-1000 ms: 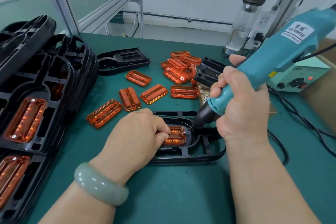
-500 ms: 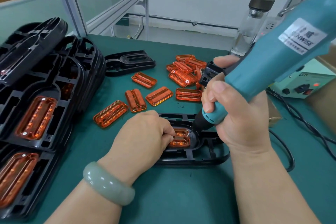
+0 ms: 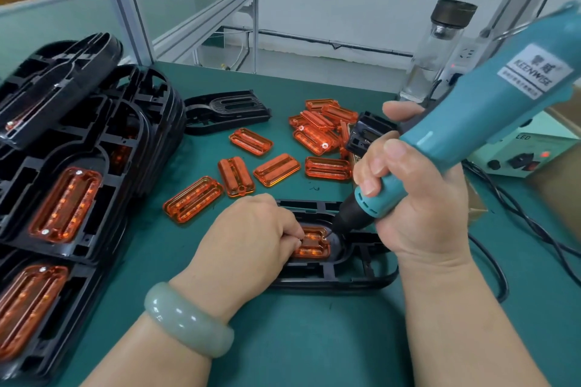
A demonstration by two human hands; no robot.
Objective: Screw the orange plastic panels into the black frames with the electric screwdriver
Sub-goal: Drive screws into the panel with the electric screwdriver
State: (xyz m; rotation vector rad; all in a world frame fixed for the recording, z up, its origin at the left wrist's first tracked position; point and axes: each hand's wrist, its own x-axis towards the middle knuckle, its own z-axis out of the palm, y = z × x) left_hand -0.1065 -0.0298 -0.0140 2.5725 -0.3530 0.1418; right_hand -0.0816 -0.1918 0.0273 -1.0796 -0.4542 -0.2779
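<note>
A black frame (image 3: 352, 276) lies on the green mat in front of me with an orange panel (image 3: 311, 245) seated in its oval recess. My left hand (image 3: 248, 245) rests curled over the frame's left part, its fingertips pinching or pressing the panel's left edge; most of the panel is hidden under it. My right hand (image 3: 415, 198) grips the teal electric screwdriver (image 3: 471, 129), tilted steeply, with its bit tip down at the panel's right end.
Several loose orange panels (image 3: 276, 168) lie scattered beyond the frame. A stack of finished black frames (image 3: 72, 192) fills the left side; one bare frame (image 3: 226, 110) lies farther back. A glass bottle (image 3: 437, 50), a power supply box (image 3: 518, 154) and cables (image 3: 515, 210) sit at the right.
The screwdriver has tilted more upright and its body swung closer to the camera. My left hand stays on the panel and the frame has not shifted.
</note>
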